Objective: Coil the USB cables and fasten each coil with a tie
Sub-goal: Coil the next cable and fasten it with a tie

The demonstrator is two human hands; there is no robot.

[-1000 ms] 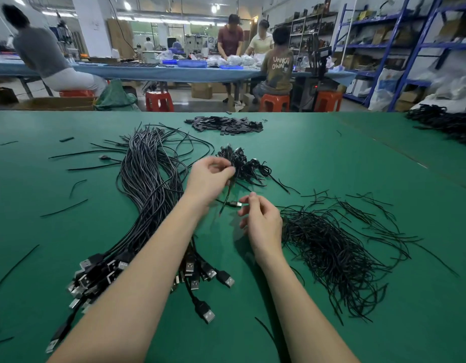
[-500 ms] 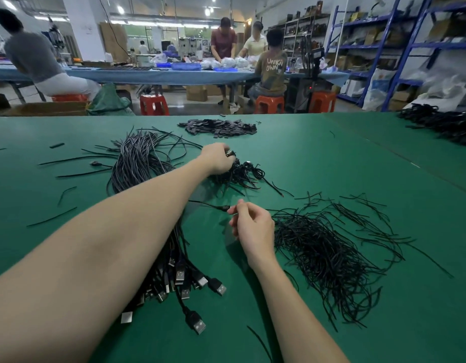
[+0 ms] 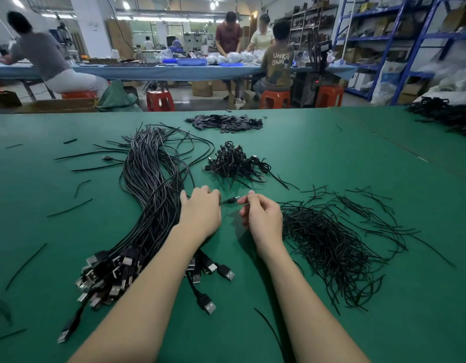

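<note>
**Two hands meet over a small cable plug at mid-table**

Plainly, the green table (image 3: 331,163) fills the lower two thirds of the frame. Along its left edge lie a few loose ties (image 3: 67,206), scattered singly. Just right of them, a long bundle of uncoiled USB cables (image 3: 150,184) runs from the upper centre-left down to the lower left, where its flat metal plugs (image 3: 109,276) fan out in a heap.

At centre frame the left hand (image 3: 200,213) rests against the right edge of that bundle, fingers curled — they appear to pinch the cable end of a small plug (image 3: 229,200) that bridges the gap between the hands. The right hand (image 3: 263,218) sits just beside it, thumb and forefinger pinching something thin at the plug's metal tip; whether that is the tip itself or a tie I cannot tell.

Above the hands, a small heap of finished coils (image 3: 234,163) lies near the middle of the frame, and beyond it, toward the table's far edge, a flat pile of dark strips (image 3: 224,123). Right of the right hand — touching its wrist side — spreads a big loose pile of black ties (image 3: 331,239), reaching toward the lower right. More dark cables (image 3: 446,116) sit at the upper right edge.
</note>
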